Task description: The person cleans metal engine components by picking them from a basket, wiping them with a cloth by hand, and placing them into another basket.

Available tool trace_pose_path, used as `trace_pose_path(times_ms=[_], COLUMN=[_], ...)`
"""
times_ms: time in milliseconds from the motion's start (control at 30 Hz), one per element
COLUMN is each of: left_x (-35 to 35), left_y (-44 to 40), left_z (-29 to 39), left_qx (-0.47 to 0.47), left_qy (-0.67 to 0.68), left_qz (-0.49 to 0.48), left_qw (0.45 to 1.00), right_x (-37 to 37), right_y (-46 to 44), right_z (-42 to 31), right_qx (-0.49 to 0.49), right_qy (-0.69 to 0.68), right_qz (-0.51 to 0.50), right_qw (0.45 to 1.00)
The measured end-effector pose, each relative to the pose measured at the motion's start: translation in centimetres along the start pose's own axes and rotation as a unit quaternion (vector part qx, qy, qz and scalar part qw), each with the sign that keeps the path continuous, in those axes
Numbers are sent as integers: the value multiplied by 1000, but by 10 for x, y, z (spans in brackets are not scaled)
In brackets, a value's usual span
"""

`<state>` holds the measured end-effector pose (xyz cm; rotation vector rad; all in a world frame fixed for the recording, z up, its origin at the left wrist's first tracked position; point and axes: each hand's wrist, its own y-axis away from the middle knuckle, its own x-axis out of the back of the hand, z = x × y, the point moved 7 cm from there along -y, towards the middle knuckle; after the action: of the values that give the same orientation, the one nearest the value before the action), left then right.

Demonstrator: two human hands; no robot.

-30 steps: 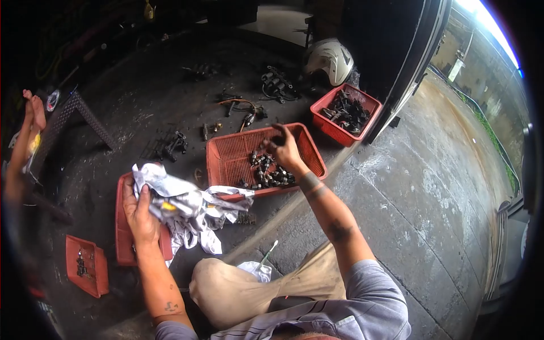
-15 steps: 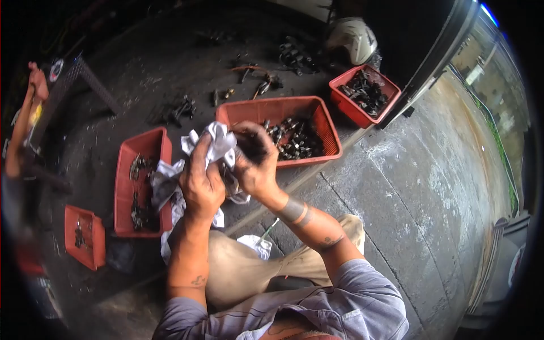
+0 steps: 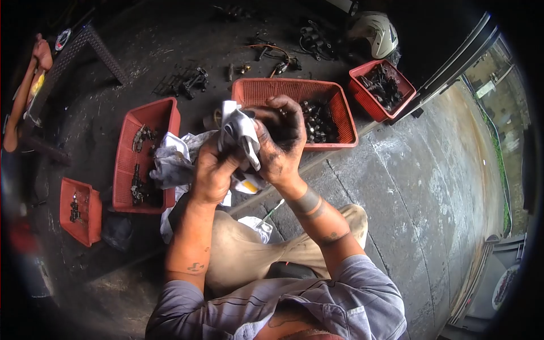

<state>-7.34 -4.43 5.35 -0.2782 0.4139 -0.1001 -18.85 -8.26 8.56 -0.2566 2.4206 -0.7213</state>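
A white cloth [image 3: 240, 131] is bunched between my two hands, and its loose folds hang down to the left. My left hand [image 3: 215, 174] is closed on the cloth, thumb pressed against it. Blackened with grime, my right hand [image 3: 282, 139] has its fingers curled beside the cloth's right side; whether a small part is inside the curl cannot be made out. Just behind my hands is a large red basket [image 3: 349, 122] with several small dark metal parts [image 3: 322, 121]. To the left of the cloth stands a red tray [image 3: 120, 180] with metal parts in it.
A small red tray [image 3: 95, 218] lies at the lower left. At the back right are another red basket [image 3: 362, 95] and a white helmet [image 3: 378, 35]. Metal parts [image 3: 194, 83] lie on the dark floor. Another person's bare foot [image 3: 42, 52] shows at far left.
My right hand has come from the large basket to the cloth. My left hand has moved right with the cloth, uncovering the left tray. The camera view has shifted.
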Motion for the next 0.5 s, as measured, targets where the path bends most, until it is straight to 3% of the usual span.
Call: trace_pose_path(times_ms=[67, 133, 200, 267, 333, 400, 500], left_x=[-4, -2, -7, -3, -8, -8, 5], left_y=[1, 1, 4, 5, 6, 8, 6], left_z=[10, 12, 21, 8, 9, 7, 9], left_qx=[-66, -83, -149, -108, -136, -149, -149], left_qy=[-67, -105, -124, -94, -74, -86, -30], left_qz=[67, 45, 55, 27, 24, 29, 87], left_qw=[993, 990, 979, 989, 988, 985, 985], right_x=[-3, -4, 0, 1, 21, 45, 57], right_y=[-2, -2, 2, 3, -5, -20, -24], right_z=[-5, -3, 6, 1, -11, -20, -20], right_qx=[-7, -18, -66, -72, -102, -15, 25], right_qy=[-9, -6, -99, -175, -94, -112, -86], right_qz=[-17, -18, -9, 19, 98, 148, 114], right_qw=[1000, 1000, 993, 982, 986, 983, 989])
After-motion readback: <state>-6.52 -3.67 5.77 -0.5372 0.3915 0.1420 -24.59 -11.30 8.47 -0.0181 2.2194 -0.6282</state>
